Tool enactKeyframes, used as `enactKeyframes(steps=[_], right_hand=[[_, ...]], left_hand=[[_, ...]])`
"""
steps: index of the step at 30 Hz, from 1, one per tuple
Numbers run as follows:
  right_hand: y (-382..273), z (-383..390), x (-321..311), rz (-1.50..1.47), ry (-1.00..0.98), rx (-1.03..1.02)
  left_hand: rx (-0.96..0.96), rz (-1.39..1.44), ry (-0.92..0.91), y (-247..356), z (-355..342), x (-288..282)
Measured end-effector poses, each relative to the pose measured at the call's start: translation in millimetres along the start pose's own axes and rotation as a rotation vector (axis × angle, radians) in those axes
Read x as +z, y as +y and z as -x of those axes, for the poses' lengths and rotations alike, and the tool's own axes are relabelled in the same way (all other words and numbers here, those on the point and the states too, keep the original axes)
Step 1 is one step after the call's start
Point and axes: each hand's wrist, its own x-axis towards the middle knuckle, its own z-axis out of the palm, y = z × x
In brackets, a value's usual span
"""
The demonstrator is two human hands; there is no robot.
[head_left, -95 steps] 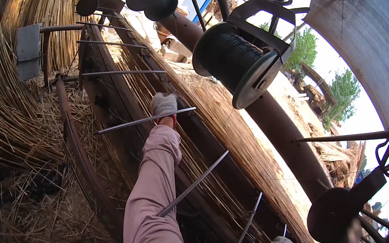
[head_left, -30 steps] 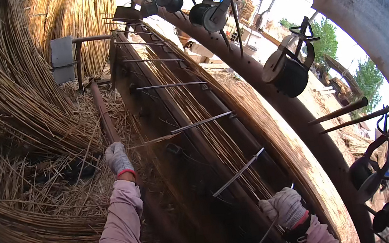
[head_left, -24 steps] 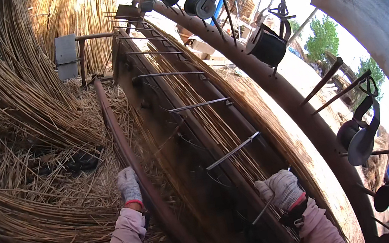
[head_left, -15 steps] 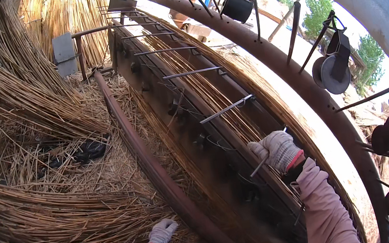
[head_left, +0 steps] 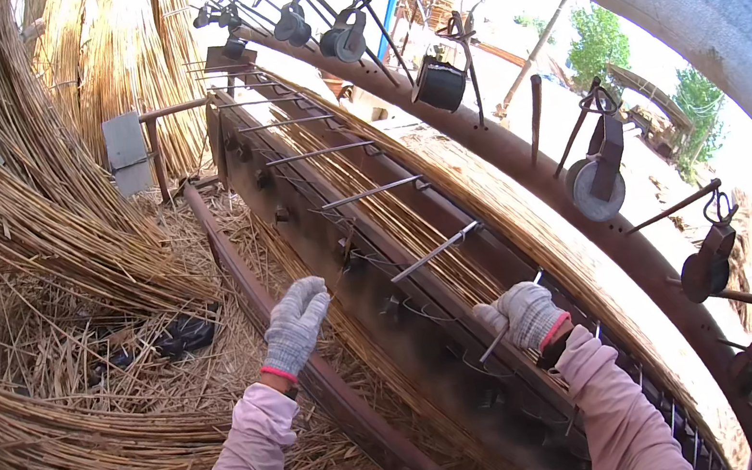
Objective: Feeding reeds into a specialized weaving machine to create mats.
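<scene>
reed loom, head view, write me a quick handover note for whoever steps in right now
Right hand: gloved, closed on a thin metal rod sticking out of the long loom frame.
Left hand: gloved, fingers loosely open, hanging above the rusty pipe rail beside the frame, holding nothing.
Reed mat lies along the frame under more cross rods; thread spools hang on the beam beyond.
Loose reed bundles are piled at the left.
Done or left: cannot tell from this view.
</scene>
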Motion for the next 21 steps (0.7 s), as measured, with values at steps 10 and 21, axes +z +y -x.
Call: enactKeyframes(steps=[10,21], right_hand=[[3.8,-0.9,9.3,0.134,0.125,-0.126],[8.3,-7.7,17.0,0.16,0.236,-0.161]], left_hand=[[-0.185,0.356,0.14,-52.1,-204.4,69.2],[-0.557,0.284,-0.132,-80.3,-296.2,104.9]])
